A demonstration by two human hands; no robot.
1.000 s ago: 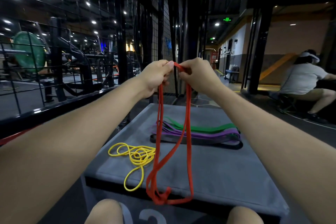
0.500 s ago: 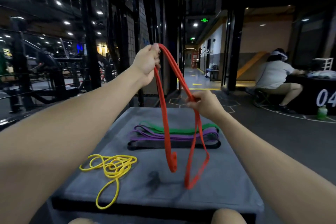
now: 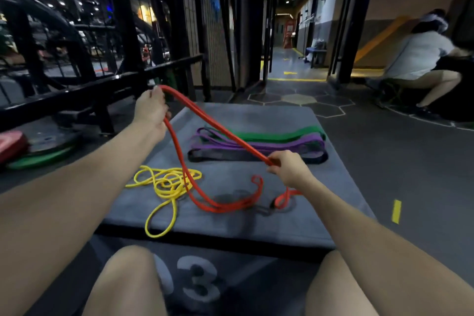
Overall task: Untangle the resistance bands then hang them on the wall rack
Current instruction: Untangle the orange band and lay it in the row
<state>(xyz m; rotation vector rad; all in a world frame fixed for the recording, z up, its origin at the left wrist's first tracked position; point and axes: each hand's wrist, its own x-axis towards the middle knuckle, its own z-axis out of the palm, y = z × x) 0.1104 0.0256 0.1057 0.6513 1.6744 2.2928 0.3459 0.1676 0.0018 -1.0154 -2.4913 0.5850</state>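
My left hand [image 3: 151, 108] is raised over the left edge of the grey padded bench [image 3: 302, 215], its fingers curled round the red band [image 3: 218, 126]. From that grip 2 strands run side by side, down and to the right, into my right hand [image 3: 288, 168], whose fingers pinch them just in front of the stacked bands. A further length drops from my left hand to the bench top, crosses the edge of the yellow band [image 3: 164, 187] and curves right in a slack loop that lies on the pad. Its end curls up just left of my right hand, and another short red loop lies on the pad under my right wrist.

The yellow band is a loose tangle on the left part of the bench, with 1 long loop reaching to the near edge. Behind my right hand, 3 flat bands lie in a row across the pad: the green band [image 3: 277, 136] farthest, the purple band [image 3: 289, 145] in the middle, the black band [image 3: 218, 155] nearest me.

My 2 bare knees show at the bottom, either side of the digits 03 on the bench front. At far right a seated person [image 3: 420, 59] in a grey shirt faces away.
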